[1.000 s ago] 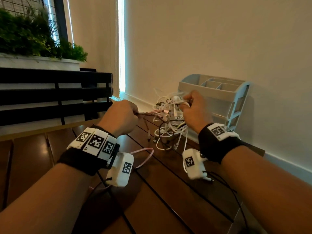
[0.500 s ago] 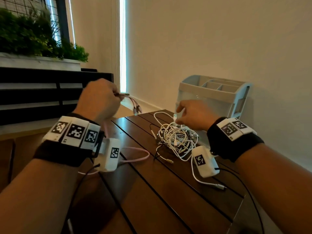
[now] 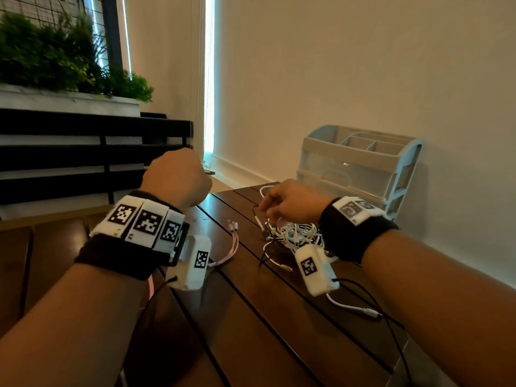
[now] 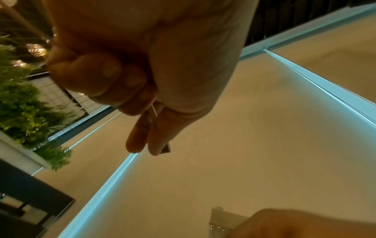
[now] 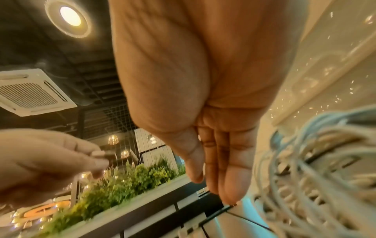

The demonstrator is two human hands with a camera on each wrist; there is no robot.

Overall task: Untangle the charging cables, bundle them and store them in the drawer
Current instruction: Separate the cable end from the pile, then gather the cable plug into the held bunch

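The head view looks forward and down from above both forearms, across the wooden table (image 3: 251,317) toward the wall. The left wrist view looks up along the left hand (image 4: 142,64), very close. The right wrist view looks up along the right hand (image 5: 193,96), very close. All three share the planter hedge (image 3: 55,57).
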